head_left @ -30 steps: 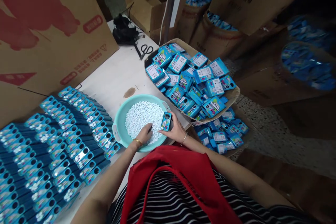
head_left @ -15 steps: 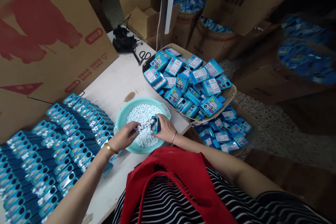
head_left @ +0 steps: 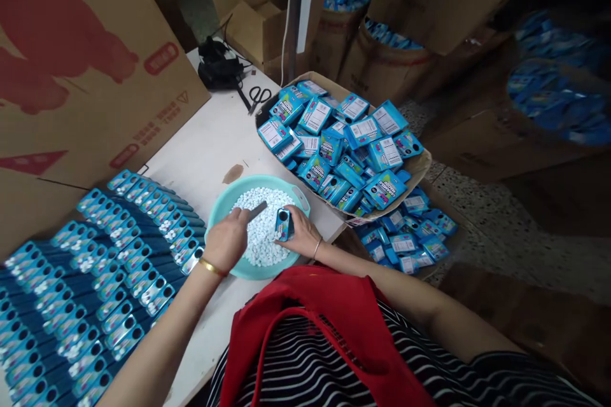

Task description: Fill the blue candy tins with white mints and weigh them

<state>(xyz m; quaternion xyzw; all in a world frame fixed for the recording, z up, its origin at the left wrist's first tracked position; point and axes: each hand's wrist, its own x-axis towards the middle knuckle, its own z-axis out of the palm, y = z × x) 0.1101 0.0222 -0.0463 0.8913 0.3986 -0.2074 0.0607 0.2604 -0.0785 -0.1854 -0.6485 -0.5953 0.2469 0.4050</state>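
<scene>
- Head view: right hand (head_left: 300, 236) closed around a small blue box (head_left: 283, 224), held upright over the near edge of the teal basin (head_left: 224, 203), its round window facing the camera.
- Left hand (head_left: 228, 240) loosely curled over the white pellets (head_left: 261, 229), forefinger extended; whether it pinches any pellets cannot be told.
- Judgement: to fill well, keep the box opening low over the basin so stray pellets fall back in, and feed small pinches rather than a heap.
- Judgement: steady the box with the right thumb; tilting it risks spilling.
- Surface (head_left: 210, 140): white, with a brown mark just beyond the basin. Rows of blue boxes (head_left: 119, 267) lie overlapped at left. Scissors (head_left: 258, 96) and a black device (head_left: 217, 67) sit at the far end.
- A cardboard tray of loose blue packs (head_left: 344, 146) is right of the basin; more packs (head_left: 410, 238) lie lower, beside it.
- Room: a large printed carton (head_left: 95, 63) at left, drums of blue packs (head_left: 382, 44) behind, speckled floor (head_left: 477, 229).
</scene>
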